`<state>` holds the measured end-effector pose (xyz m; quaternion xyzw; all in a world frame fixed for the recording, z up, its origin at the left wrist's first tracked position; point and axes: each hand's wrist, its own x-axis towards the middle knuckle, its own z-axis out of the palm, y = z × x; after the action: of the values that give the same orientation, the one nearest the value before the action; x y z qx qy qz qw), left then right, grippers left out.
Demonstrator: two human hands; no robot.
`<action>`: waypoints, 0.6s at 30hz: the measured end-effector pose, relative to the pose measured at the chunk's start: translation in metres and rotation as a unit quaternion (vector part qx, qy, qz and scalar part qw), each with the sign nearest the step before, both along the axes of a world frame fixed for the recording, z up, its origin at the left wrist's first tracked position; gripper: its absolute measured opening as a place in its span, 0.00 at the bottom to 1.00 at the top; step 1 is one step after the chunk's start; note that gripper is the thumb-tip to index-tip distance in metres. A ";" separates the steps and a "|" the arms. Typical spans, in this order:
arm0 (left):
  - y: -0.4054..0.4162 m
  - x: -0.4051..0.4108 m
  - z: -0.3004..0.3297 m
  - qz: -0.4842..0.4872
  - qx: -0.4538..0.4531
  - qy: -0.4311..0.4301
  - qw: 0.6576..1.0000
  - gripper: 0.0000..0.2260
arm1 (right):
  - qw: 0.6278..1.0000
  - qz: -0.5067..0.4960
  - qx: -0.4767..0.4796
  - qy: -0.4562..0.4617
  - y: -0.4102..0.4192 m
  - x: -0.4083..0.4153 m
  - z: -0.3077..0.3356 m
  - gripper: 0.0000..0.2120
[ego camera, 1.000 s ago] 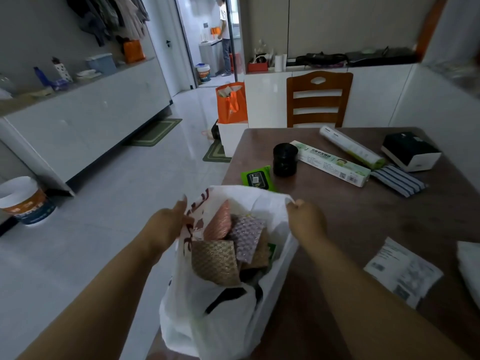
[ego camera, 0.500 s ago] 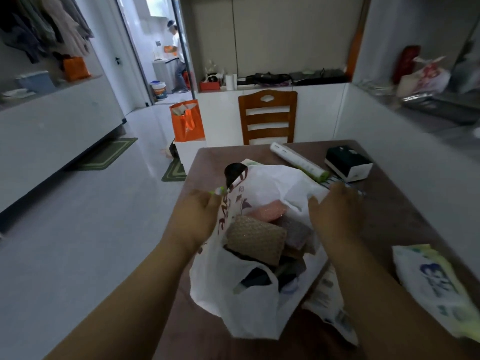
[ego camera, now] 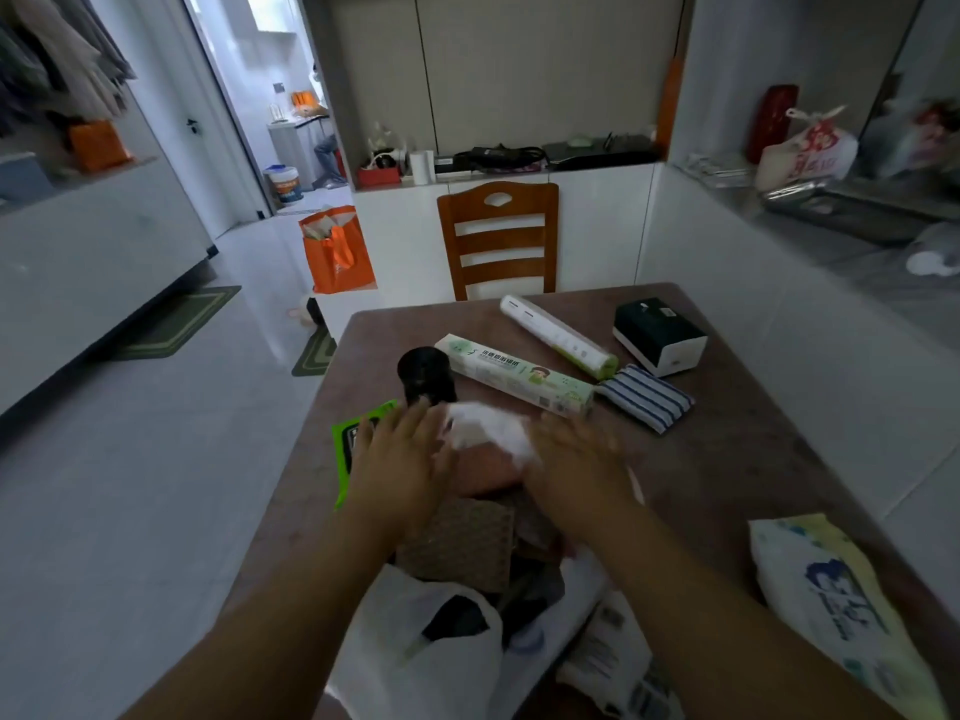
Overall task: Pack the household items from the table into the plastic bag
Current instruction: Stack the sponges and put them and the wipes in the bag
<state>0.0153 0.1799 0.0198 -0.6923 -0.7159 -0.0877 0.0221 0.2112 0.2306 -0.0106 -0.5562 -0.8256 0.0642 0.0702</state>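
The white plastic bag (ego camera: 426, 662) lies on the brown table (ego camera: 727, 459) in front of me, mouth facing away, with a brown scouring pad (ego camera: 462, 543) and a pink one (ego camera: 488, 470) showing inside. My left hand (ego camera: 400, 459) rests flat on the bag's far left rim, fingers spread. My right hand (ego camera: 571, 459), blurred by motion, lies over the right rim with fingers extended. Beyond the hands sit a black jar (ego camera: 426, 374), a long green-and-white box (ego camera: 514, 379), a white roll (ego camera: 558, 337), a striped cloth (ego camera: 644, 402) and a green packet (ego camera: 353, 449).
A black-and-white box (ego camera: 660, 335) stands at the far right of the table. A pack of wipes (ego camera: 841, 610) and a printed paper packet (ego camera: 613, 662) lie near my right arm. A wooden chair (ego camera: 498, 241) stands behind the table, an orange bag (ego camera: 337, 252) on the floor to its left.
The bag has gone from held up and open to lying flat on the table. Both hands have moved forward and their fingers have spread over its far rim.
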 end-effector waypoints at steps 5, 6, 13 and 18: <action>0.037 -0.007 -0.028 0.035 -0.086 -0.079 0.992 0.37 | 0.981 0.002 -0.184 0.067 0.037 0.006 -0.016 0.27; 0.048 -0.004 -0.025 0.034 -0.063 -0.097 0.993 0.40 | 0.971 -0.002 -0.200 0.128 0.045 0.010 -0.012 0.25; 0.095 0.047 -0.001 -0.025 -0.005 -0.212 0.977 0.29 | 0.936 -0.270 -0.117 0.191 0.143 0.057 -0.044 0.26; 0.104 0.063 -0.007 0.007 -0.007 -0.313 0.950 0.27 | 0.913 -0.350 -0.157 0.138 0.177 0.088 -0.096 0.33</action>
<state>0.0778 0.2834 0.0132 -0.6249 -0.6923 -0.2951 -0.2077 0.2994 0.4073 -0.1070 -0.7986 -0.5397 0.2411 0.1132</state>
